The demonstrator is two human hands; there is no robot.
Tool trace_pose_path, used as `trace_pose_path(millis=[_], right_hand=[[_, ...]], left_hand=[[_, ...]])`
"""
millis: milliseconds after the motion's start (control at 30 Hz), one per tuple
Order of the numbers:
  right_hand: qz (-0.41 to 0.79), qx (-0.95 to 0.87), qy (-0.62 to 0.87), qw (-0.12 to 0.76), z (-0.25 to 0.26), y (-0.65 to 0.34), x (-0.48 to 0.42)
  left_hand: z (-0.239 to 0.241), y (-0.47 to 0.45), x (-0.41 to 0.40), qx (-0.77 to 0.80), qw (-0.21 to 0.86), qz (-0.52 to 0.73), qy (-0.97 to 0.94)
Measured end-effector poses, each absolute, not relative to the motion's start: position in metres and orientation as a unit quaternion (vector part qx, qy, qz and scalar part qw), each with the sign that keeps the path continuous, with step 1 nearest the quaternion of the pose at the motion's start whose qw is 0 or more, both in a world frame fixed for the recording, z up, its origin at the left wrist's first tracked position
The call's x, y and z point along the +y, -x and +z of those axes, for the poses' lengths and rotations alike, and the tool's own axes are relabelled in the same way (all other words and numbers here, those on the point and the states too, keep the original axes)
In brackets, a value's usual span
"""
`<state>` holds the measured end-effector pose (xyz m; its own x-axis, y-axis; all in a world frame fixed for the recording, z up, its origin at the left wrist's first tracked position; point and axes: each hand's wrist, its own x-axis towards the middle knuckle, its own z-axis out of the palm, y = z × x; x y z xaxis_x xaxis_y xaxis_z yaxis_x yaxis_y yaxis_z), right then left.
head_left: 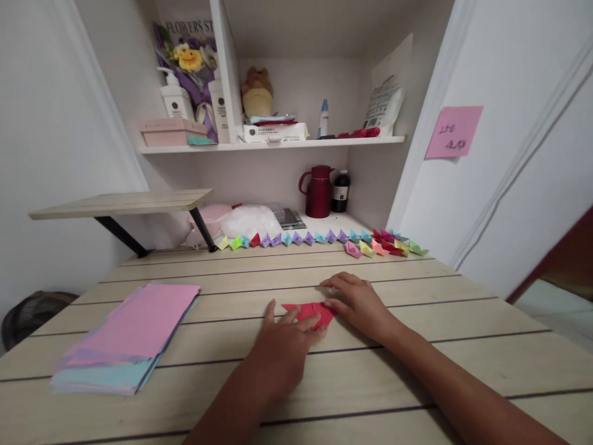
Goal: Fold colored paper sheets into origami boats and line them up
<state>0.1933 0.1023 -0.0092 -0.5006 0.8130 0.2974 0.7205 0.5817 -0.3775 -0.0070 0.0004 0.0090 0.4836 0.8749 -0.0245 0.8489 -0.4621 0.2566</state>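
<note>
— What sits furthest left?
— I see a paper stack [130, 337] near the bench's [463, 346] left edge, with bare boards between it and my left hand [282, 346].
— And the hands?
— Both lie open and flat. The left fingers press the near side of the red folded paper [309, 312], mid-bench. The right hand [359, 303] presses its right end.
— Room beyond?
— Bare boards run to the right edge. A row of folded pieces [315, 238] lines the far edge.
</note>
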Motion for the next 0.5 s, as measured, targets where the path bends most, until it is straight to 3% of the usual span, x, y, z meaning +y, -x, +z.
trace_pose_path(millis=[500], right_hand=[[0.257, -0.842, 0.426, 0.208, -0.010, -0.171, 0.100]], left_hand=[[0.012, 0.012, 0.003, 0.443, 0.076, 0.105, -0.887]])
